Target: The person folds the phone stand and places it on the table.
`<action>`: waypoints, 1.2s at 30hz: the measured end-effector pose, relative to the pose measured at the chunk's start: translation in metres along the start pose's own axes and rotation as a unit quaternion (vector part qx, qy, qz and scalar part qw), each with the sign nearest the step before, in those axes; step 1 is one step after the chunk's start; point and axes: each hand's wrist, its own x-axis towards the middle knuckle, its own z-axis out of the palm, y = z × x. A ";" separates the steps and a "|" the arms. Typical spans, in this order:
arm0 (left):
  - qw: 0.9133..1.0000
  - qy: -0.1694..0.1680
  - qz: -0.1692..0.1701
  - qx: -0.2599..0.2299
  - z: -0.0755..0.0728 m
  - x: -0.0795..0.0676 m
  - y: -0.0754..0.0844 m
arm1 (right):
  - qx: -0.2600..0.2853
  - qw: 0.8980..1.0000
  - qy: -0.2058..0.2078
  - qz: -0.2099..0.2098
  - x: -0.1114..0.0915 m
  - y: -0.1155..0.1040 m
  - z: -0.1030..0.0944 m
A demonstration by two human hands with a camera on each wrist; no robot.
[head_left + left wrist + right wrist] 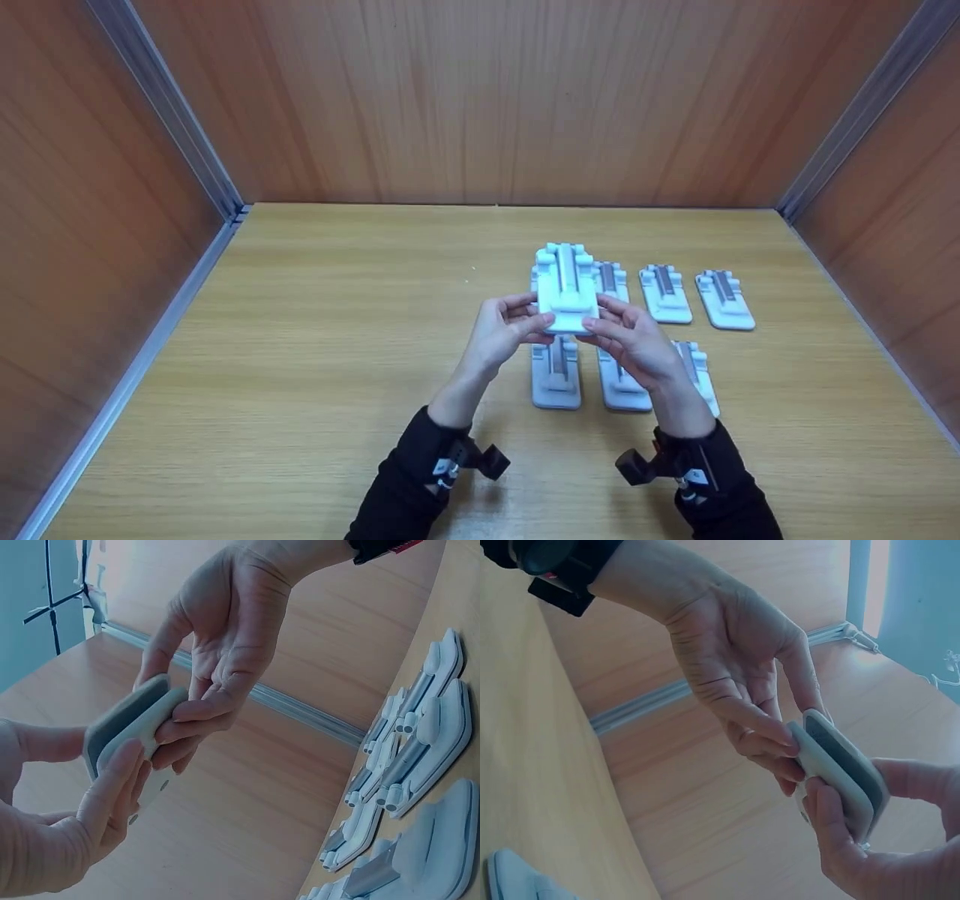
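A white folding phone stand [568, 292] is raised above the table, held by both hands. My left hand [501, 334] pinches its lower left edge, thumb on the front face. Opposite, my right hand [634, 342] pinches the lower right edge the same way. Seen from the side in the left wrist view, the stand [142, 720] has two flat panels folded close together with a narrow gap between. In the right wrist view the fingers of both hands grip the stand [840, 772] from opposite sides.
Several like phone stands lie in two rows on the wooden table [315, 360], among them one at the far right [725, 301] and one below the hands [556, 379]. The hands partly cover some. Wooden panels [480, 105] enclose the back and sides.
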 end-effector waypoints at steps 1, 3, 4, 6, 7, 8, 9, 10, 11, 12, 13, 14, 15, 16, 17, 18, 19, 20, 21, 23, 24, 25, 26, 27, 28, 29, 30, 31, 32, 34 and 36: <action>1.000 0.005 -0.003 0.000 0.000 0.000 0.000 | -0.005 1.000 0.003 0.001 0.000 0.001 0.000; 1.000 0.011 -0.004 0.002 0.001 0.001 -0.001 | -0.016 1.000 0.011 0.003 0.001 0.002 0.000; 1.000 0.015 -0.006 0.001 0.001 0.001 -0.002 | -0.023 1.000 0.014 0.003 0.001 0.002 0.000; 1.000 0.018 -0.004 0.007 0.001 0.002 -0.003 | -0.035 0.999 0.020 0.004 0.001 0.003 0.000; 1.000 0.017 -0.001 0.011 0.002 0.002 -0.003 | -0.041 0.999 0.023 0.005 0.001 0.003 0.000; 1.000 0.014 0.003 0.015 0.002 0.003 -0.004 | -0.043 0.999 0.027 0.007 0.001 0.002 0.000; 1.000 0.009 0.006 0.019 0.003 0.003 -0.005 | -0.044 0.999 0.030 0.010 0.000 0.002 0.000; 1.000 0.003 0.007 0.023 0.003 0.003 -0.007 | -0.044 0.998 0.033 0.013 0.000 0.002 -0.001; 1.000 -0.005 0.010 0.029 0.003 0.003 -0.008 | -0.046 0.998 0.037 0.016 0.000 0.001 -0.003; 0.999 -0.015 0.010 0.036 0.003 0.003 -0.009 | -0.047 0.998 0.042 0.020 0.000 0.001 -0.004; 0.999 -0.024 0.010 0.043 0.003 0.003 -0.011 | -0.049 0.997 0.047 0.024 0.000 0.000 -0.006; 0.998 -0.032 0.009 0.052 0.003 0.004 -0.013 | -0.051 0.997 0.050 0.027 -0.001 0.000 -0.008; 0.997 -0.038 0.011 0.062 0.002 0.004 -0.015 | -0.054 0.997 0.056 0.032 -0.002 -0.001 -0.011; 0.996 -0.041 0.014 0.076 0.001 0.004 -0.016 | -0.059 0.996 0.061 0.035 -0.003 -0.001 -0.014; 0.995 -0.038 0.021 0.094 -0.001 0.004 -0.018 | -0.063 0.995 0.066 0.037 -0.004 -0.002 -0.017; 0.992 -0.032 0.029 0.115 -0.003 0.004 -0.019 | -0.065 0.995 0.070 0.037 -0.006 -0.003 -0.021; 0.989 -0.023 0.038 0.138 -0.006 0.004 -0.020 | -0.068 0.994 0.073 0.037 -0.008 -0.004 -0.025; 0.985 -0.008 0.047 0.166 -0.009 0.003 -0.020 | -0.072 0.994 0.075 0.036 -0.010 -0.005 -0.029; 0.978 0.010 0.055 0.200 -0.013 0.003 -0.020 | -0.075 0.993 0.078 0.035 -0.013 -0.006 -0.034; 0.960 0.047 0.059 0.270 -0.022 0.002 -0.020 | -0.079 0.993 0.083 0.027 -0.020 -0.009 -0.046; 0.950 0.063 0.057 0.302 -0.027 0.001 -0.020 | -0.083 0.993 0.085 0.023 -0.023 -0.010 -0.054; 0.938 0.077 0.053 0.332 -0.033 0.000 -0.020 | -0.087 0.992 0.085 0.018 -0.027 -0.010 -0.063; 0.926 0.089 0.049 0.363 -0.039 0.000 -0.020 | -0.092 0.992 0.088 0.014 -0.031 -0.009 -0.072; 0.915 0.099 0.047 0.387 -0.045 0.000 -0.021 | -0.095 0.991 0.092 0.010 -0.035 -0.008 -0.083; 0.906 0.106 0.044 0.407 -0.051 0.000 -0.021 | -0.066 0.995 0.075 -0.003 -0.037 0.000 -0.103; 0.896 0.111 0.040 0.428 -0.057 0.001 -0.021 | -0.067 0.994 0.081 -0.006 -0.041 0.001 -0.114; 0.886 0.115 0.039 0.447 -0.063 0.001 -0.022 | -0.068 0.994 0.083 -0.007 -0.045 0.003 -0.124; 0.876 0.119 0.037 0.466 -0.070 0.002 -0.022 | -0.067 0.994 0.088 -0.005 -0.049 0.004 -0.133; 0.865 0.122 0.033 0.486 -0.076 0.002 -0.021 | -0.063 0.993 0.097 0.000 -0.053 0.004 -0.141; 0.843 0.125 0.026 0.522 -0.089 0.003 -0.020 | -0.054 0.992 0.115 0.015 -0.062 0.004 -0.154; 0.821 0.126 0.020 0.557 -0.102 0.003 -0.018 | -0.076 0.985 0.151 0.046 -0.074 -0.004 -0.154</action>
